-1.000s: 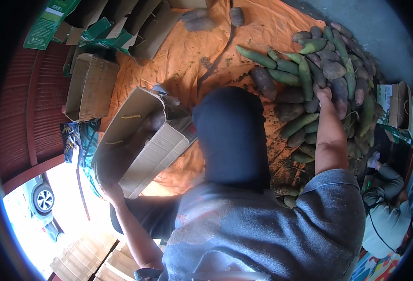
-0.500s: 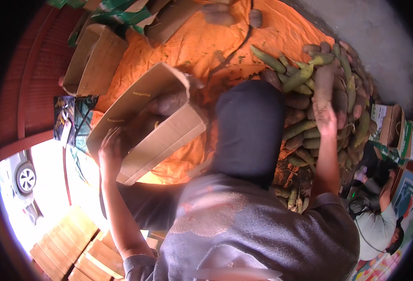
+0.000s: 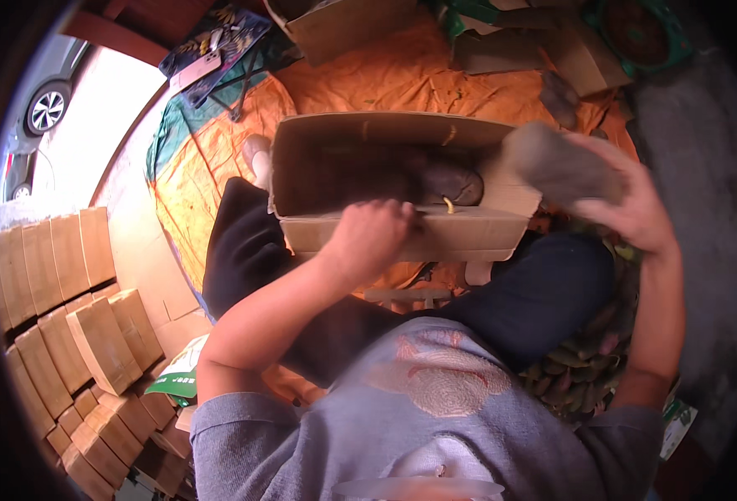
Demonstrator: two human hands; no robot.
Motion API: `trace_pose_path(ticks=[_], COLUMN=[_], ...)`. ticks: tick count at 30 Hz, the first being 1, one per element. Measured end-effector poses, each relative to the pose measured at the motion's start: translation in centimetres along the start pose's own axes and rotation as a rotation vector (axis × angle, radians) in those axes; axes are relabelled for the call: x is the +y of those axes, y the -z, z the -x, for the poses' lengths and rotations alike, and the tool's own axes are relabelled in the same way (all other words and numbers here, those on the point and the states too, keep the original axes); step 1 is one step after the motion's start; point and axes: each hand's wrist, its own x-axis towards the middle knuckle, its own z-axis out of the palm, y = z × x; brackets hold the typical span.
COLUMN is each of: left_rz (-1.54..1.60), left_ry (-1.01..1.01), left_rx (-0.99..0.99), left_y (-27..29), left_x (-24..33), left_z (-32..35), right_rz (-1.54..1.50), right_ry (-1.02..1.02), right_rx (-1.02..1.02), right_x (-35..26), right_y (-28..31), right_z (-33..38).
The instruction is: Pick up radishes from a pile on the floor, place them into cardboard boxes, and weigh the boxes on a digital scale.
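Note:
An open cardboard box (image 3: 326, 171) lies across my knees on the orange tarp. My left hand (image 3: 370, 236) grips its near wall. One dark purple tuber (image 3: 452, 182) lies inside the box near the right end. My right hand (image 3: 627, 204) holds another brownish tuber (image 3: 560, 165) just over the box's right corner. A heap of green and purple produce (image 3: 577, 371) shows beside my right leg.
The orange tarp (image 3: 210, 159) covers the ground. Stacks of flat cardboard boxes (image 3: 68, 317) stand at the left. More open cartons (image 3: 343, 25) and loose tubers lie at the far edge. A car (image 3: 34, 108) is parked outside, upper left.
The view swung down from the produce pile to the box on my lap. My right hand left the pile carrying a tuber and came to the box. My left hand shifted on the box.

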Motion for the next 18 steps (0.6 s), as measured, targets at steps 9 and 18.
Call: trace_pose_path(ticks=[9,18], left_rz=[0.064,0.011], left_ry=[-0.043,-0.108], left_rx=[0.046,0.005], left_y=[-0.6,-0.1], left_x=[-1.0,-1.1], left_z=[0.1,-0.2], right_rz=[0.651,0.384], right_ry=[0.028,0.178], right_rx=[-0.561,-0.514], right_x=[7.6,4.8], right_y=[-18.6,-15.2], right_z=[-17.5,-15.6])
